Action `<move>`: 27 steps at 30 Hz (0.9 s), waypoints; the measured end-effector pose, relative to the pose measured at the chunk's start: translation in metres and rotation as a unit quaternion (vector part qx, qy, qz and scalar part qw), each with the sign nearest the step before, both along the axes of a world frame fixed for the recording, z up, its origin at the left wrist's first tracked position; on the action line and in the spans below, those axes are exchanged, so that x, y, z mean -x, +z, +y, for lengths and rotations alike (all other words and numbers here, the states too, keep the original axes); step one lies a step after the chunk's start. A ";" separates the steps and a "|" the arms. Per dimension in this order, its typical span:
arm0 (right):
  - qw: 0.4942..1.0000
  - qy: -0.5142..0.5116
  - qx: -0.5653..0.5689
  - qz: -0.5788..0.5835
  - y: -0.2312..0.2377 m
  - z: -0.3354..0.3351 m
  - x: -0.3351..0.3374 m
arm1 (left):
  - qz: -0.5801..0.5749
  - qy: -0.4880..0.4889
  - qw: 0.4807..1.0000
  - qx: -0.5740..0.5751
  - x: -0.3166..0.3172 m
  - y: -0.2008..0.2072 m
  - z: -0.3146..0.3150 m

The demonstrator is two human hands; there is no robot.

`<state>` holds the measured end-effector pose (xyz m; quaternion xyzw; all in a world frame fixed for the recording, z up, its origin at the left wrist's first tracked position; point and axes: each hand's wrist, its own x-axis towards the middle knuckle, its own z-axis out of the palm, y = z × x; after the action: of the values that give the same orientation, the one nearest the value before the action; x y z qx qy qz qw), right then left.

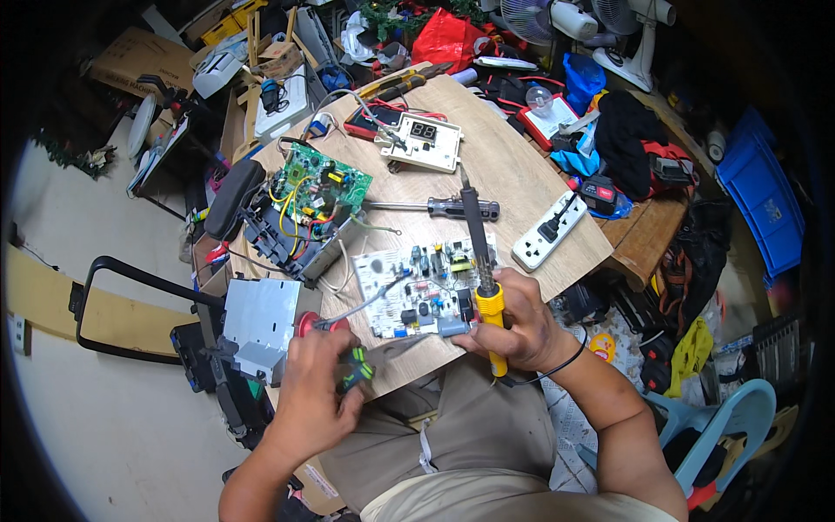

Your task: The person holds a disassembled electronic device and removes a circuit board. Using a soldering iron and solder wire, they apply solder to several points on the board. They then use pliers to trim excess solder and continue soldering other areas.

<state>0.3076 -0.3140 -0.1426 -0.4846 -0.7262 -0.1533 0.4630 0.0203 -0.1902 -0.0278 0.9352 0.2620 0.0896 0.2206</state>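
My right hand is closed round the yellow handle of a soldering iron, its dark barrel and thin tip pointing away from me. Its fingers also meet the near right corner of a white circuit board crowded with components. My left hand is closed on a tool with a black-and-green handle; its metal end is blurred and points at the board's near edge, so I cannot tell its kind. Round red parts lie just beyond that hand. A grey cable runs from there onto the board.
On the table lie a screwdriver, a display panel, a red-and-black meter and a white power strip. A green circuit board in a grey housing and a metal box stand at left.
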 end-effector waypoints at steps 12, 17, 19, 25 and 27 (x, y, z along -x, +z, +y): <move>0.994 0.005 0.070 0.089 0.047 0.029 -0.020 | -0.081 0.167 0.950 0.253 -0.017 -0.015 -0.036; 0.989 -0.031 0.054 0.136 0.038 0.040 -0.018 | -0.180 0.094 0.979 -0.020 -0.069 -0.048 -0.014; 0.975 -0.011 0.049 0.216 0.029 0.033 -0.018 | -0.143 0.073 0.987 -0.012 -0.076 -0.057 -0.009; 0.961 -0.011 0.023 0.276 0.024 0.014 -0.040 | -0.144 0.060 0.988 0.003 -0.077 -0.064 -0.011; 0.966 0.027 0.036 0.255 0.036 0.010 -0.050 | -0.164 0.048 0.985 -0.023 -0.076 -0.067 -0.014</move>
<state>0.3572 -0.3041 -0.1065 -0.5046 -0.6021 0.0143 0.6186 0.0964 -0.2047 -0.0952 0.8990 0.2650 0.2586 0.2340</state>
